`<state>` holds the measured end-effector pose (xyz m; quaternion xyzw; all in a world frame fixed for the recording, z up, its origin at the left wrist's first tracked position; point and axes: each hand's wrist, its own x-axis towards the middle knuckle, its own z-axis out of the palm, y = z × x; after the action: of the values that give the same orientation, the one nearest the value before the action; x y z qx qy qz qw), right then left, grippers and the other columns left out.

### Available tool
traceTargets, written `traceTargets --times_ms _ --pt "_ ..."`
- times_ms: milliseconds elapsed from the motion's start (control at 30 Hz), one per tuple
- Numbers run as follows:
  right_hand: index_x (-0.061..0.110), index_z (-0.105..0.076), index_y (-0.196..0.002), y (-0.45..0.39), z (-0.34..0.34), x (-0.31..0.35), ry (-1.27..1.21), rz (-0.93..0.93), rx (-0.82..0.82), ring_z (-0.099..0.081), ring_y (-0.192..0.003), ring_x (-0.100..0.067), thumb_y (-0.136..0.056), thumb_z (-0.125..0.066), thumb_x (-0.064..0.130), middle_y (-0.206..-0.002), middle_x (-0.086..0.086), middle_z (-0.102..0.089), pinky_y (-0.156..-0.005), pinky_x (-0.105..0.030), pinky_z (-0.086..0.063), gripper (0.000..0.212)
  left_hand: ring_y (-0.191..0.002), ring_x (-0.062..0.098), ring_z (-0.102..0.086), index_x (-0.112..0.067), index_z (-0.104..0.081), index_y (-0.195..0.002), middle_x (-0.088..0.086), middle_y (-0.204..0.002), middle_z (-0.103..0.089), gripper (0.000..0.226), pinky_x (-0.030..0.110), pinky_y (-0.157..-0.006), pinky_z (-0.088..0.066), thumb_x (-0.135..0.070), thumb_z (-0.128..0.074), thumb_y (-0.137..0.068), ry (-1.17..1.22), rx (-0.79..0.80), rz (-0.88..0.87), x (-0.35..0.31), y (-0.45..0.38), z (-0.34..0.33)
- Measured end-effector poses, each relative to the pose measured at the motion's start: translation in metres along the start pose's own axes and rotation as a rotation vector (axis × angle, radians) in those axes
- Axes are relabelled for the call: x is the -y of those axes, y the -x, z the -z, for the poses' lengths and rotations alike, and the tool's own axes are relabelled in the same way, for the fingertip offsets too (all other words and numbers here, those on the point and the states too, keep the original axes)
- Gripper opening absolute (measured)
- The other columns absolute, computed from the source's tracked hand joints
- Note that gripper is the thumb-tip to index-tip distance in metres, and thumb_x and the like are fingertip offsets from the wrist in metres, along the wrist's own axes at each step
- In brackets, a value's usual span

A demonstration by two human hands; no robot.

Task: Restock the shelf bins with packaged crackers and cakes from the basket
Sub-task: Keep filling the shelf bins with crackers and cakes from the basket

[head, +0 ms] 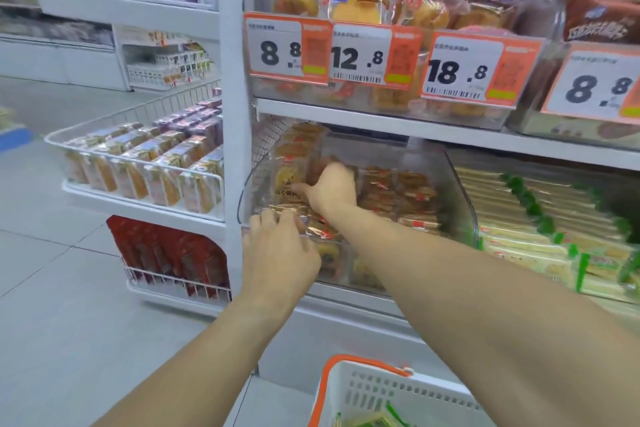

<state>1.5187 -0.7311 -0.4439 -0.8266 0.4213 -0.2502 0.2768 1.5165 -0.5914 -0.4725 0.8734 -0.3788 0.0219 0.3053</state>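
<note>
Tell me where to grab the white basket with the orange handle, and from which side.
Probably take the white basket by its orange handle, coming from above. The handle arches over the open top at the near-left rim, clear of both hands, while the slotted walls offer no firm hold. Its lower part is out of frame.

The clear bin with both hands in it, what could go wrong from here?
1. The clear bin looks full; the right hand pushing among the orange cake packs could crush them.
2. The left hand at the front rim could nudge packs over the edge.
3. The basket stands by the feet, a possible trip hazard.
</note>
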Motion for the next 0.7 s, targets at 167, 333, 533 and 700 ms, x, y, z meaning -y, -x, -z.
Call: traceTargets --times_ms 167,333,533,700 --pt "0.012 -0.06 -0.086 0.005 0.018 -0.007 -0.006 0.088 -0.055 -0.066 -0.088 -0.024 -0.071 -0.087 0.047 -0.091 -0.005 -0.069 -0.073 -0.033 -0.051 0.047 -0.09 0.017 -0.056 -0.02 -0.065 -0.09 -0.005 -0.092 -0.061 0.012 0.033 -0.081 -0.046 -0.012 -0.056 -0.088 0.293 -0.131 -0.145 -0.006 0.0 0.01" --pt "0.018 -0.067 -0.079 0.059 0.068 -0.034 -0.141 0.258 -0.097 -0.059 -0.066 -0.002 -0.08 -0.081 0.027 -0.074 0.01 -0.066 -0.067 -0.021 -0.052 0.016 -0.075 0.023 -0.063 -0.011 -0.065 -0.089 0.002 -0.077 -0.066 0.014 0.032 -0.063 -0.05 -0.016 -0.053 -0.093 0.189 0.403 -0.261 -0.02 0.011 0.001" --pt "0.023 -0.059 -0.074 0.161 0.11 -0.122 -0.221 0.165 0.009 -0.06 -0.059 -0.015 -0.083 -0.08 0.021 -0.065 0.004 -0.065 -0.059 -0.029 -0.05 0.023 -0.083 0.024 -0.073 -0.004 -0.061 -0.118 0.009 -0.108 -0.072 0.03 0.036 -0.073 -0.058 -0.022 -0.04 -0.104 -0.139 1.148 -0.255 -0.054 0.037 -0.039" --pt "0.025 -0.059 -0.078 0.226 0.089 -0.248 -0.095 -0.144 0.234 -0.062 -0.058 -0.015 -0.085 -0.076 0.017 -0.062 0.007 -0.062 -0.063 -0.038 -0.056 0.02 -0.071 0.022 -0.068 0.002 -0.058 -0.12 0.017 -0.114 -0.071 0.025 0.035 -0.069 -0.054 -0.01 -0.042 -0.105 -0.256 1.251 -0.325 -0.076 0.049 -0.07"
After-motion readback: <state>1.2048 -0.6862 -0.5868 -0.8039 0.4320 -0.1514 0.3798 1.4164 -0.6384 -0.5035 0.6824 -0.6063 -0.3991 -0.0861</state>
